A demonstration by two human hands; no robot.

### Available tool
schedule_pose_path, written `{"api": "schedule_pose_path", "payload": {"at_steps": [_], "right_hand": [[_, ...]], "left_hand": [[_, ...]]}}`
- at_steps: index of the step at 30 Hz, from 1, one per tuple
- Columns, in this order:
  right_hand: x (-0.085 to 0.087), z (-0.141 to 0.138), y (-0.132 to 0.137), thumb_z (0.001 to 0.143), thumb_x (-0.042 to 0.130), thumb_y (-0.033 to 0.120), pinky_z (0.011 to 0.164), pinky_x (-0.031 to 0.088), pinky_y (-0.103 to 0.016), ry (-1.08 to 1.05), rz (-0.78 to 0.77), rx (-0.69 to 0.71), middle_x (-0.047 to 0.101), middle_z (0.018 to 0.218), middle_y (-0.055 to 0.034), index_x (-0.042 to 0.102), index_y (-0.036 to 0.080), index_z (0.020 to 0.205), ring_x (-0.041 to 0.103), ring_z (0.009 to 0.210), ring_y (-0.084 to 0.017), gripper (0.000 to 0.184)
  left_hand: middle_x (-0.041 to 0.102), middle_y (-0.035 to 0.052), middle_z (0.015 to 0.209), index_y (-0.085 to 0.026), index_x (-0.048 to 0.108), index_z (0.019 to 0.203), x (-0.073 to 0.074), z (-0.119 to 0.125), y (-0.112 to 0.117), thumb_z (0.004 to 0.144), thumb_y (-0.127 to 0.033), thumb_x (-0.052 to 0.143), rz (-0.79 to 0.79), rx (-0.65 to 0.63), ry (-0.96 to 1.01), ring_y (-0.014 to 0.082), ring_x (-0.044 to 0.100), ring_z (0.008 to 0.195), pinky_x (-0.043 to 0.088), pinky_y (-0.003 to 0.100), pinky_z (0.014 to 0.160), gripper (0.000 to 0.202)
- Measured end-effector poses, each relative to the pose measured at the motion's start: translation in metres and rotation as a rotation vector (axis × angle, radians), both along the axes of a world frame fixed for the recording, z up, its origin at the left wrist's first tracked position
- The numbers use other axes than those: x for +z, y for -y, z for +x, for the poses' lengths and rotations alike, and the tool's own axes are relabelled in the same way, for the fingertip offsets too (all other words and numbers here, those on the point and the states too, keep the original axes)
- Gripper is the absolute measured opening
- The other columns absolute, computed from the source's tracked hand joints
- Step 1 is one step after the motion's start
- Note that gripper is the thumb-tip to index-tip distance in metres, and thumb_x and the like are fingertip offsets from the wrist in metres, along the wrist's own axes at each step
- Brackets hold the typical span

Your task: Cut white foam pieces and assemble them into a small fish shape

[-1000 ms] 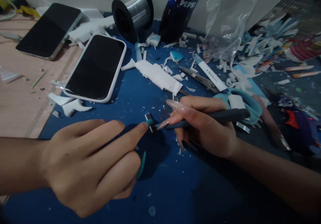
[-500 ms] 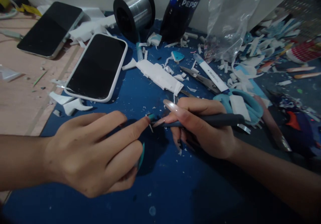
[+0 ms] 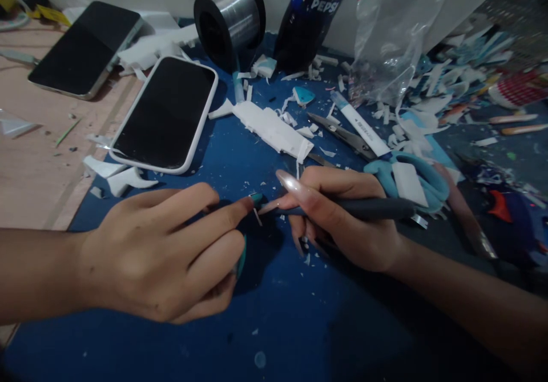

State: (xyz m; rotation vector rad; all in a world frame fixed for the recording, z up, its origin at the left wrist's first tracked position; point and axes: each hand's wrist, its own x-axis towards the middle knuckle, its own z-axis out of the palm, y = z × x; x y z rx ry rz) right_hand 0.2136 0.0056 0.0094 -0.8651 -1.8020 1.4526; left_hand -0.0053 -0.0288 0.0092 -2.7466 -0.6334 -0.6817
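My left hand [image 3: 171, 256], with teal nails, is closed with its index finger stretched toward the right hand. At that fingertip a thin white strip [image 3: 257, 217] sticks out, seemingly pinched; the thumb is mostly hidden. My right hand [image 3: 342, 216], with long pale nails, grips a dark pen-shaped tool [image 3: 377, 208] like a pencil. Its working tip points left at the strip, too small to make out. Just beyond the hands lies a white cut piece [image 3: 274, 128], apparently paper or thin foam, on the blue work surface [image 3: 274, 336].
Behind are two phones [image 3: 166, 113], a wire spool [image 3: 240, 16], a Pepsi bottle [image 3: 308, 22] and a clear plastic bag [image 3: 385, 39]. Blue-handled scissors [image 3: 432, 179] and a white marker [image 3: 362, 125] lie right of centre. White scraps [image 3: 124, 179] litter the surface.
My left hand has shifted very slightly, its knuckles a little higher. The right hand and tool have tilted a touch, with the tool's tip staying by the white strip.
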Motion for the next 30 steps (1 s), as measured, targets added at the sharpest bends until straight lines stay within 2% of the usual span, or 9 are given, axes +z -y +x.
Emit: {"api": "schedule_pose_path", "payload": {"at_steps": [5,10,13,18,21,23,26,30], "right_hand": [[0.001,0.001,0.000,0.094,0.057,0.037,0.035,0.039,-0.015,-0.017,-0.019,0.016,0.050,0.046,0.0047,0.050,0.019,0.050,0.054,0.040,-0.005,0.047],[0.000,0.001,0.000,0.095,0.057,0.034,0.035,0.038,-0.014,-0.049,-0.023,0.018,0.050,0.046,0.0059,0.050,0.018,0.053,0.054,0.037,-0.003,0.044],[0.000,0.001,0.000,0.094,0.058,0.034,0.034,0.036,-0.013,-0.066,-0.024,0.016,0.049,0.045,0.0058,0.049,0.018,0.052,0.053,0.038,-0.003,0.045],[0.000,0.001,0.001,0.095,0.055,0.023,0.042,0.045,-0.014,-0.053,-0.001,0.013,0.052,0.045,0.0049,0.050,0.018,0.051,0.054,0.041,-0.003,0.044],[0.001,0.003,0.001,0.094,0.054,0.023,0.037,0.040,-0.013,-0.024,-0.004,0.016,0.053,0.045,0.0043,0.052,0.018,0.051,0.051,0.038,-0.003,0.044],[0.001,0.004,0.000,0.094,0.055,0.024,0.033,0.038,-0.013,-0.010,-0.057,0.034,0.055,0.046,0.0042,0.055,0.018,0.053,0.050,0.035,-0.003,0.041],[0.000,0.004,0.000,0.092,0.056,0.023,0.034,0.042,-0.015,-0.026,-0.129,0.048,0.059,0.049,0.0035,0.061,0.018,0.059,0.054,0.035,-0.005,0.034],[0.000,0.003,0.000,0.092,0.054,0.019,0.033,0.039,-0.010,-0.056,-0.060,0.020,0.054,0.044,0.0048,0.057,0.017,0.053,0.051,0.034,-0.003,0.040]], "left_hand": [[0.077,0.0050,0.077,-0.021,0.063,0.063,0.000,0.000,-0.002,0.081,-0.015,0.047,-0.002,-0.014,0.015,0.0207,0.068,0.062,0.059,0.033,0.056,0.025],[0.078,0.0086,0.088,-0.020,0.064,0.070,-0.003,-0.006,0.001,0.082,-0.017,0.048,0.022,-0.036,0.041,0.0245,0.069,0.066,0.057,0.037,0.052,0.020],[0.078,0.0071,0.087,-0.021,0.063,0.071,-0.005,-0.008,0.003,0.083,-0.019,0.047,0.031,-0.026,0.027,0.0242,0.069,0.066,0.057,0.036,0.050,0.021],[0.078,0.0059,0.086,-0.022,0.061,0.066,-0.003,-0.004,0.003,0.083,-0.019,0.047,0.002,0.019,0.005,0.0235,0.069,0.067,0.058,0.036,0.052,0.022],[0.078,0.0059,0.087,-0.022,0.061,0.068,-0.001,-0.003,0.004,0.083,-0.017,0.047,0.001,0.015,-0.005,0.0231,0.069,0.068,0.058,0.035,0.052,0.021],[0.077,0.0063,0.085,-0.022,0.061,0.069,-0.003,-0.005,0.004,0.085,-0.019,0.045,0.012,-0.012,0.018,0.0225,0.068,0.066,0.057,0.035,0.050,0.022],[0.075,0.0073,0.090,-0.021,0.061,0.074,-0.009,-0.008,0.005,0.087,-0.019,0.043,0.022,-0.039,0.031,0.0227,0.067,0.070,0.058,0.035,0.053,0.022],[0.072,0.0107,0.096,-0.019,0.062,0.079,-0.014,-0.011,0.006,0.087,-0.017,0.045,0.010,-0.048,0.037,0.0258,0.065,0.077,0.058,0.038,0.056,0.019]]}}
